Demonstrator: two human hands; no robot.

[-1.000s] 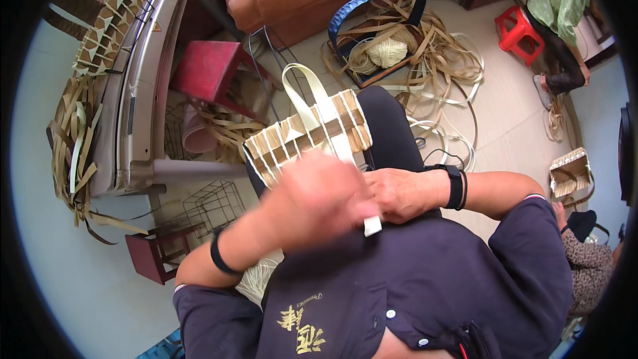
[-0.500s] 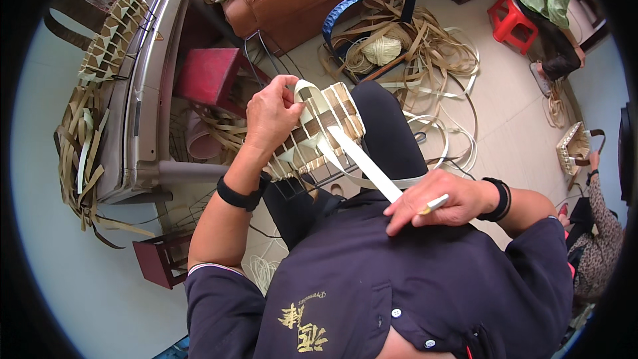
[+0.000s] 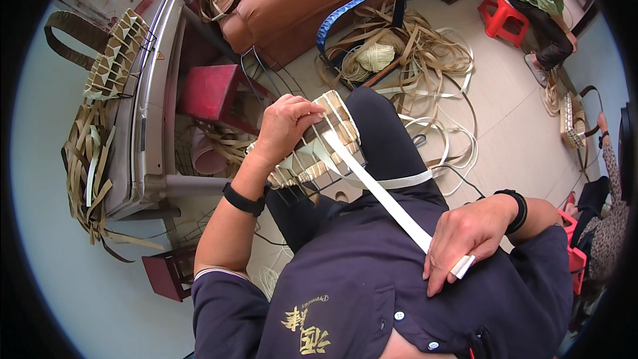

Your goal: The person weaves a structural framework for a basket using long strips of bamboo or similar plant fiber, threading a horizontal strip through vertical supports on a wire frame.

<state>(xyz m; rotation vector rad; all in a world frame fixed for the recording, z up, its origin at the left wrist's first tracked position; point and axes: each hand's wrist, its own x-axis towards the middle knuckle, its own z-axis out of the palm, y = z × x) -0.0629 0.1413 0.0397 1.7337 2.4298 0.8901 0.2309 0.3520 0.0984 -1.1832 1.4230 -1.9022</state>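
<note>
A partly woven basket of cream and brown strips on a dark wire frame rests over my lap, tilted. My left hand is closed on its upper left side, thumb and fingers pinched at the weave. From the middle of the weave a flat white strap runs straight down to the right. My right hand grips this strap near my chest, and a short folded end pokes out past the fingers. Another stretch of white strap lies across my thigh. The basket's underside is mostly hidden.
A blue-handled basket with a cord ball and brown strips stands ahead on the floor. Left are a pink stool and a table bearing another woven basket. A person sits by a red stool; another, far right, holds a basket.
My right hand has moved down and to the right, drawing the white strap out longer. The loop by my left hand has gone, and that hand has shifted slightly right along the basket.
</note>
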